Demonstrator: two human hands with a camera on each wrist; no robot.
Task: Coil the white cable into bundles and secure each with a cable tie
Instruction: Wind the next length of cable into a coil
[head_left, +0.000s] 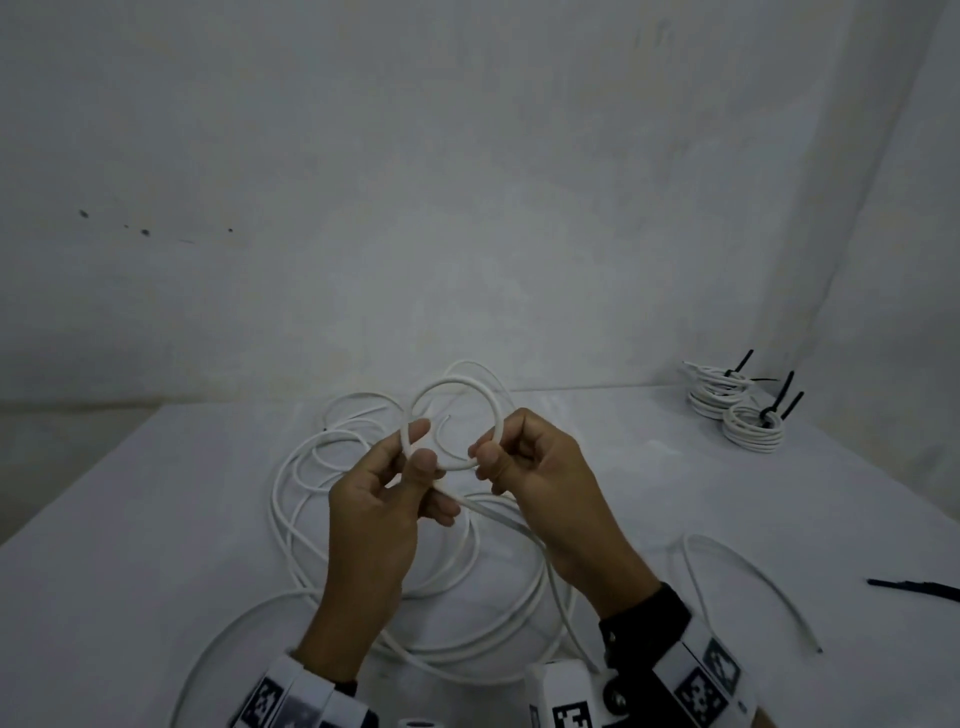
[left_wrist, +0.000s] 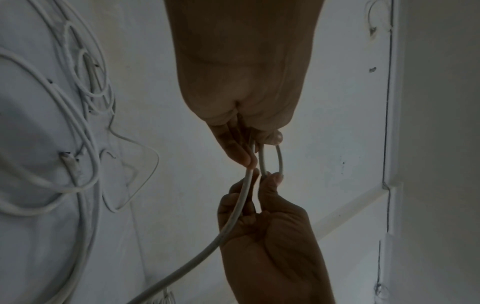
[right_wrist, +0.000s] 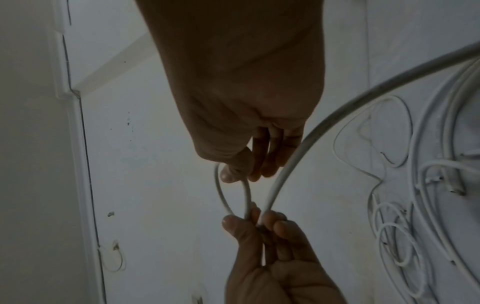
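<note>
both hands pinch one small loop of white cable (head_left: 457, 387), left hand (head_left: 387, 499) at crossing, right hand (head_left: 530, 467) on right side; slack runs down-right to near tabletop (head_left: 130, 493).

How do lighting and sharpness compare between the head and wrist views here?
Head view: dim, even light, the white cable and both hands readable, edges bowed by the wide lens. Left wrist view: left hand backlit, nearly silhouetted, soft. Right wrist view: right hand equally dark against the pale wall.

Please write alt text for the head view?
Both hands, left hand and right hand, pinch a small loop of thin white round cable above a white table. Finished white cable bundles with black ties sit far right.
</note>
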